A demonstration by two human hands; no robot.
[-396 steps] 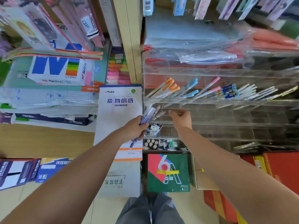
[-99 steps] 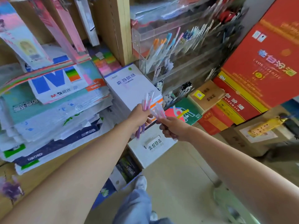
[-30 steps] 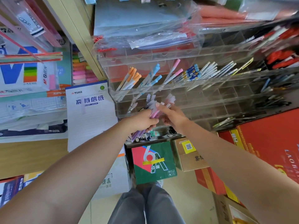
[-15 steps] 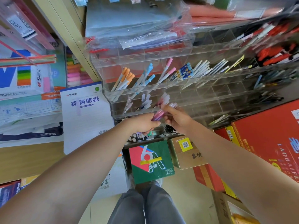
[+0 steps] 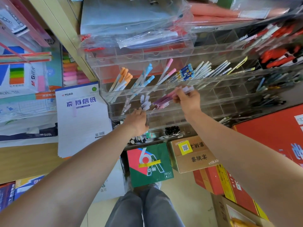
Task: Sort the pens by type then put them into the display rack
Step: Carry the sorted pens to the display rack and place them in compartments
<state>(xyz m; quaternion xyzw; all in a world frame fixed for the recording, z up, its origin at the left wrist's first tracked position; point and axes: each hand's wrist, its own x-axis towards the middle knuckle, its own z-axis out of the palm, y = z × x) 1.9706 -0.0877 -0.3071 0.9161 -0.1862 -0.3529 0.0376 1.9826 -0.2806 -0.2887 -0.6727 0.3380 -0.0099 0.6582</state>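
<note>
Centre frame, the right hand [image 5: 186,99] grips pink pens [image 5: 164,99] against the acrylic display rack [image 5: 213,50]. The left hand [image 5: 136,122] meets the lavender pens [image 5: 145,102], its own back hiding the grip. A green carton [image 5: 149,167] sits below.

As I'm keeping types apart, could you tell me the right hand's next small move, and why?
Probably slide the bundle of pink-purple plastic pens down into the clear acrylic display rack, in the compartment beside the lavender-capped pens: the right hand grips them tilted, lower ends already at that opening.
</note>
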